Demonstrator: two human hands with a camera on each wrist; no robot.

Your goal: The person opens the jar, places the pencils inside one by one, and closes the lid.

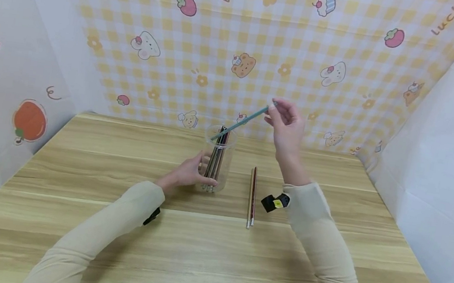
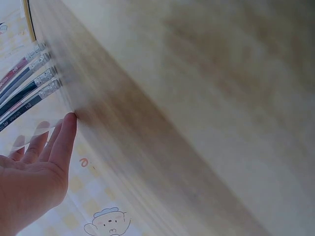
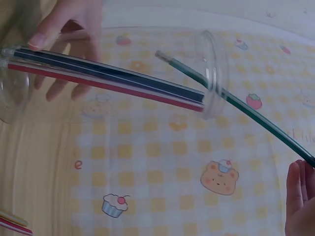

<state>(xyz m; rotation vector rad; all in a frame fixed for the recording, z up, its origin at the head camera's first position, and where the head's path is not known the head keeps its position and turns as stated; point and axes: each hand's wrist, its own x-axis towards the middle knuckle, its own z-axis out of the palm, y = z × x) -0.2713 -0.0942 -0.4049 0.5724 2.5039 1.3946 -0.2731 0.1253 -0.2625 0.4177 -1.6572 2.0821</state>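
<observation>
A clear plastic cup [image 1: 225, 172] stands on the table, holding several dark and red pencils [image 3: 106, 78] with their eraser ends down. Low on its left side, my left hand [image 1: 188, 173] grips the cup, thumb in front and fingers around the back. My right hand [image 1: 290, 129], raised to the right above the cup, pinches a green pencil [image 1: 250, 117] near its upper end. This pencil slants down to the left, and its eraser end is inside the cup's mouth, as the right wrist view shows. In the left wrist view the left hand's fingers [image 2: 63, 142] lie along the cup's wall.
Two pencils [image 1: 252, 197], one yellowish and one dark red, lie side by side on the wooden table [image 1: 195, 252] right of the cup. A yellow checked cloth [image 1: 204, 52] hangs behind the table, with white sheets [image 1: 446, 141] at both sides.
</observation>
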